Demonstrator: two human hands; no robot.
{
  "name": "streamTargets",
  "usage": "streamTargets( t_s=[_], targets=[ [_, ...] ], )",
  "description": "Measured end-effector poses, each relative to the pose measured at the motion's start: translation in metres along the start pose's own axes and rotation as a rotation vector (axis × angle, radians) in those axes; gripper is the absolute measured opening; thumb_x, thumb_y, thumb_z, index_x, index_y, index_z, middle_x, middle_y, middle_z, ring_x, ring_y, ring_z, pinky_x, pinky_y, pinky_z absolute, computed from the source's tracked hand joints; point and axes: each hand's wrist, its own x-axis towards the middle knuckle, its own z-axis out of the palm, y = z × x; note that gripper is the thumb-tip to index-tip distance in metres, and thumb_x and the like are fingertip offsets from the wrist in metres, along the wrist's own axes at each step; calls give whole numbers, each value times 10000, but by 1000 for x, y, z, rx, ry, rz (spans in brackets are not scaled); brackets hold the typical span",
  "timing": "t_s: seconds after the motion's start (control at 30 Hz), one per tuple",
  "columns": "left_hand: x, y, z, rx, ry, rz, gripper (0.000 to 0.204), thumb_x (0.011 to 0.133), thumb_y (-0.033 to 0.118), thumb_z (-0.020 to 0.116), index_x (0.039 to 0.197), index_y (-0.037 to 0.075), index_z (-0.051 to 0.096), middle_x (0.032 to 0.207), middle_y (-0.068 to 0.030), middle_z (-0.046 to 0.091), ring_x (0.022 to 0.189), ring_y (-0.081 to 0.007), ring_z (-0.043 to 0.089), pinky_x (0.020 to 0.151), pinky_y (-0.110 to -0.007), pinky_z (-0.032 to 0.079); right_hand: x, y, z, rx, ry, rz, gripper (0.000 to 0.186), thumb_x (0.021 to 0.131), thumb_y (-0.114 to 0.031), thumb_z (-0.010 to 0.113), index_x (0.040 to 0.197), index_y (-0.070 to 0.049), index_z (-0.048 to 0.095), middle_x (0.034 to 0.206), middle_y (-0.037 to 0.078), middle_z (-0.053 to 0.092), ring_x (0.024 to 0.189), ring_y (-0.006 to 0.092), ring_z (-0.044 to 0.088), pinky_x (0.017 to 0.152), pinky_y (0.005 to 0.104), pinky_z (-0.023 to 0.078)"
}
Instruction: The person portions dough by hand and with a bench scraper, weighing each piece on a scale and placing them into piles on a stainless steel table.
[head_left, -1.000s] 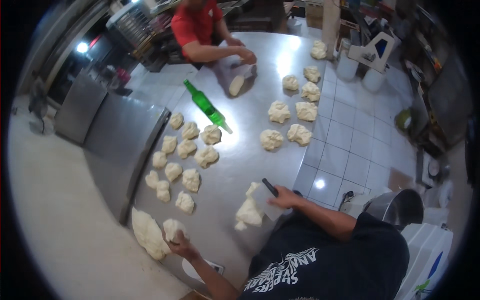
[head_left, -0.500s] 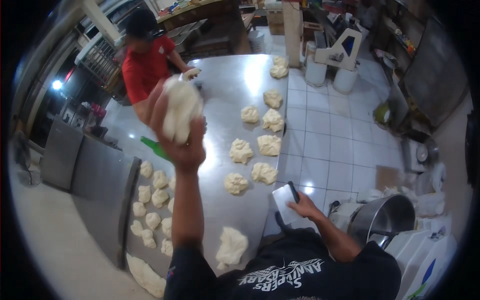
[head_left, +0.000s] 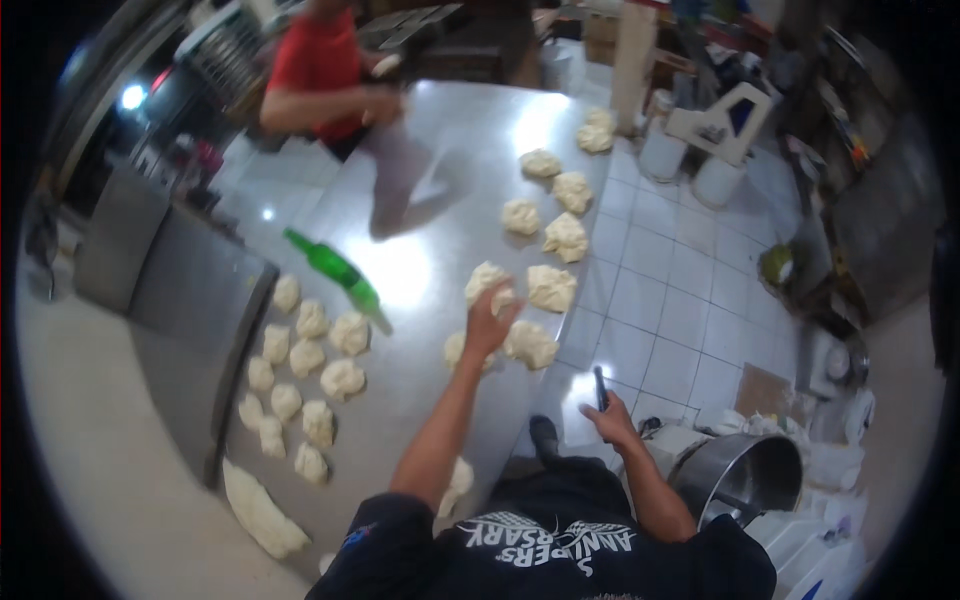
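My left hand (head_left: 490, 322) is stretched over the steel table with its fingers apart, beside a rough dough lump (head_left: 485, 277) and close to another dough lump (head_left: 530, 345). No dough shows in its grasp. My right hand (head_left: 612, 420) grips a dough scraper by its dark handle (head_left: 600, 388), off the table's right edge. The scraper's pale blade (head_left: 577, 422) is washed out by glare. Several dough lumps stand in two rows along the right side, among them an oval dough lump (head_left: 540, 162) near the far end. My left forearm partly covers a dough piece (head_left: 457, 485).
A green bottle (head_left: 335, 268) lies on the table (head_left: 425, 400). Several smaller dough pieces (head_left: 308, 357) and a long dough strip (head_left: 262, 510) are at the left. Across the table stands a person in red (head_left: 318, 75). A steel mixer bowl (head_left: 752, 470) is at my right.
My left hand has let go of the raised dough and come down over the table. An added lump lies in the far left row. The view has shifted; the scraper stays in my right hand.
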Motion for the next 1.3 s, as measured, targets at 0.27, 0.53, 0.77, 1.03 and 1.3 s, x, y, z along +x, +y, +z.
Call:
streamTargets(
  t_s=[0.27, 0.53, 0.77, 1.03, 1.3],
  targets=[
    [-340, 3, -99, 488, 192, -544, 728, 802, 438, 850, 1411, 127, 600, 1511, -101, 518, 1473, -382, 375, 1171, -671, 198, 12, -55, 104, -193, -443, -227, 457, 866, -250, 783, 1187, 25, 611, 1005, 153, 730, 850, 230, 705, 772, 372, 568],
    [-409, 7, -103, 658, 187, -641, 1175, 597, 613, 910, 1549, 99, 451, 1558, -95, 456, 1502, -349, 344, 1188, -716, 160, -35, -82, 217, -512, -733, -669, 406, 866, -258, 787, 1081, 17, 579, 869, 197, 692, 789, 308, 694, 729, 405, 542],
    [-426, -5, -104, 620, 267, -641, 1025, 630, 507, 922, 1488, 129, 507, 1466, -29, 525, 1398, -243, 452, 1159, -703, 205, -85, -62, 260, -880, -572, -711, 409, 916, -250, 669, 1179, -25, 452, 882, 334, 685, 867, 558, 662, 766, 611, 509],
    [-445, 21, -120, 530, 228, -644, 856, 700, 323, 917, 1448, 143, 542, 1412, -36, 555, 1343, -253, 500, 1074, -553, 369, -105, -23, 270, -919, -528, -680, 451, 915, -245, 684, 1188, 1, 422, 857, 338, 685, 827, 560, 663, 725, 612, 523],
    [-467, -11, -117, 255, 518, -550, 582, 777, 110, 799, 1328, 60, 620, 1270, -128, 614, 1219, -361, 570, 992, -466, 504, -125, -6, 314, -908, -449, -782, 473, 927, -233, 683, 1239, 11, 424, 831, 313, 688, 803, 546, 671, 719, 613, 529]
  ],
)
